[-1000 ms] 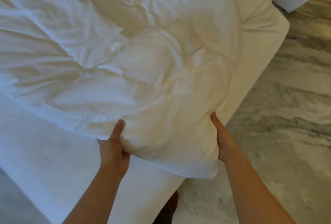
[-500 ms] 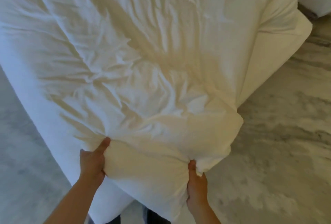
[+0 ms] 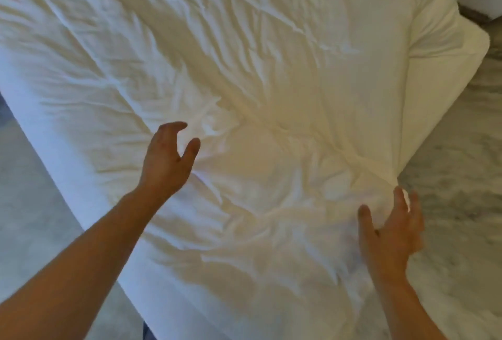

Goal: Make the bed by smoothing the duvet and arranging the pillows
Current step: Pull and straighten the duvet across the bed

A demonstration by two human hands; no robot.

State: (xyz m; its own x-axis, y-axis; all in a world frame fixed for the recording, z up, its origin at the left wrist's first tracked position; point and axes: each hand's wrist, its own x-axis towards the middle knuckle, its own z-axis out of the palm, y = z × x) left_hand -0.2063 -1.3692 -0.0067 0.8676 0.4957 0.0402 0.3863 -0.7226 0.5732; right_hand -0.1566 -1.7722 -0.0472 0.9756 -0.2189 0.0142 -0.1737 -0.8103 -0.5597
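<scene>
Both hands are released, fingers spread: left hand (image 3: 165, 160) above the wrinkled white duvet (image 3: 271, 81), right hand (image 3: 391, 233) at the bed's near corner.

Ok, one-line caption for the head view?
Both open hands, left hand and right hand, above a wrinkled white duvet.

view: single head camera, no second view to overlap | position: above and behind both hands, close over the bed corner | facing: forward and steeply down | left hand (image 3: 165, 161) left of centre | right hand (image 3: 391, 233) lower right | duvet (image 3: 271, 81) fills the frame beyond them | floor (image 3: 461, 163) right of the right hand
</scene>
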